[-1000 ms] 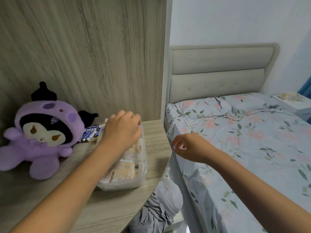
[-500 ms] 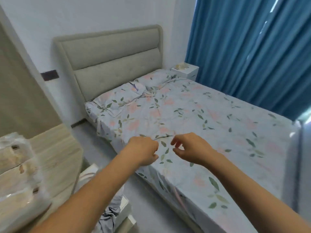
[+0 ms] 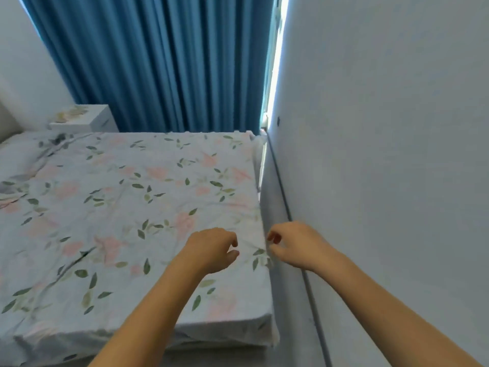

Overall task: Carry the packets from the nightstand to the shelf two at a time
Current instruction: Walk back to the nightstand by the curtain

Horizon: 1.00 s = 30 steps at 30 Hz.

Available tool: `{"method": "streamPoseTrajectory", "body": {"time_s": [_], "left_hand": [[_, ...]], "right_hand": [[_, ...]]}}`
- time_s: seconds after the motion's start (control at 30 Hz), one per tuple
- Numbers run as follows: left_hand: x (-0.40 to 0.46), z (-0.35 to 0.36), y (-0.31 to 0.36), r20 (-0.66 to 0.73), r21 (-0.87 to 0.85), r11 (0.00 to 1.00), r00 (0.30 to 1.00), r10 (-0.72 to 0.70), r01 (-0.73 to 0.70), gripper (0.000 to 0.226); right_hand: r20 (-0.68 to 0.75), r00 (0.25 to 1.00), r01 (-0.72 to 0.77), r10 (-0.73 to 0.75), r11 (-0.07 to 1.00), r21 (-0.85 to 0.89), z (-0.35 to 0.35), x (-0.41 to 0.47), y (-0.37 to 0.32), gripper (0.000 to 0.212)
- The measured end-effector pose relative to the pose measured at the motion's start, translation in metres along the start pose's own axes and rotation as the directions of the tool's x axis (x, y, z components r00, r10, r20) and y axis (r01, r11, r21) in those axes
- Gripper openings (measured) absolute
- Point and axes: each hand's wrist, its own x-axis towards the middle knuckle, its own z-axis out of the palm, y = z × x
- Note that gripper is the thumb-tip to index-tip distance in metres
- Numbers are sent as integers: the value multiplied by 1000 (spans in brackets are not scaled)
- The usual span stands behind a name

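Note:
The white nightstand (image 3: 87, 120) stands far off at the upper left, beyond the bed, with pale packets (image 3: 69, 114) lying on its top. My left hand (image 3: 211, 249) hovers over the bed's near right corner, fingers loosely curled, holding nothing. My right hand (image 3: 293, 246) hangs beside it over the gap between bed and wall, fingers also loosely curled and empty. The shelf is out of view.
A bed (image 3: 127, 207) with a floral sheet fills the left and middle. Blue curtains (image 3: 164, 62) hang behind it. A white wall (image 3: 383, 154) runs along the right, leaving a narrow strip of floor (image 3: 277, 207) beside the bed.
The view has swung right, away from the shelf with the plush toy and packets, across the bed to the curtain and wall. My left hand left the packets; both hands are empty.

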Motion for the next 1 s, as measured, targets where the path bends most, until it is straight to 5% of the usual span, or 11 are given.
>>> {"method": "streamPoseTrajectory", "body": {"time_s": [0.2,0.47,0.73,1.0], "left_hand": [[127,-24,129,-44,-81,992,995,95,-98,35],[225,-41,192,38,10,991,990,132,-133,38],[351,-47,148,68,-3,997,995,77,-77,39],[538,-107,45,28,27,999,999,-27,27,41]], "right_hand": [[-52,980,-190,193,980,55,-50,-25,164,29],[-94,960,-271,265,961,-60,-84,9,264,34],[-60,973,-228,223,969,-99,-108,132,309,39],[-66,985,-163,157,982,-98,-184,363,335,37]]}}
